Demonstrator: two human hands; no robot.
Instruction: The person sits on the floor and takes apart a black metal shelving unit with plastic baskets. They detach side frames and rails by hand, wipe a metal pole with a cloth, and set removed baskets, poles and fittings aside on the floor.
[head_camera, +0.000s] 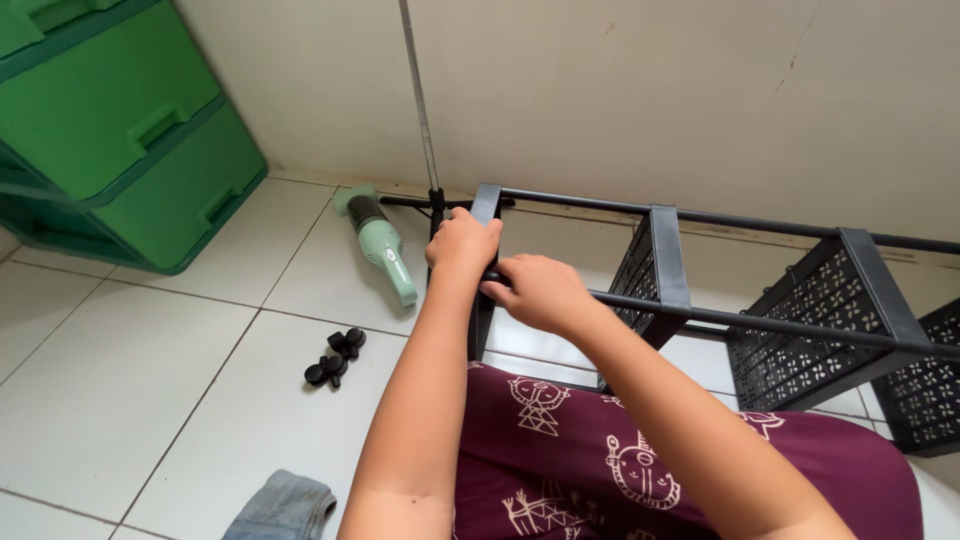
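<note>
Maroon patterned cloth (620, 470) over the person's lap fills the bottom of the frame, with a grey rag (285, 508) on the floor tiles (130, 400) at lower left. Further left and up stands a green plastic drawer unit (120, 130); right of it, a cluster of small black caster wheels (335, 357) and a pale green handheld vacuum (383, 245) lie on the tiles.

At centre, the left hand (462, 242) has its fingers closed around the end post of a black rack frame (680, 310), right at the corner where the near rail meets it. Just beside it, touching the same rail, the right hand (538, 290) curls its fingers over the bar (how tightly I cannot tell).

From both hands the rack's long axis runs away toward the right edge, two parallel rails crossed by flat straps, with perforated black baskets (810, 330) hanging below. A thin metal pole (420, 100) rises along the wall above the left hand.
</note>
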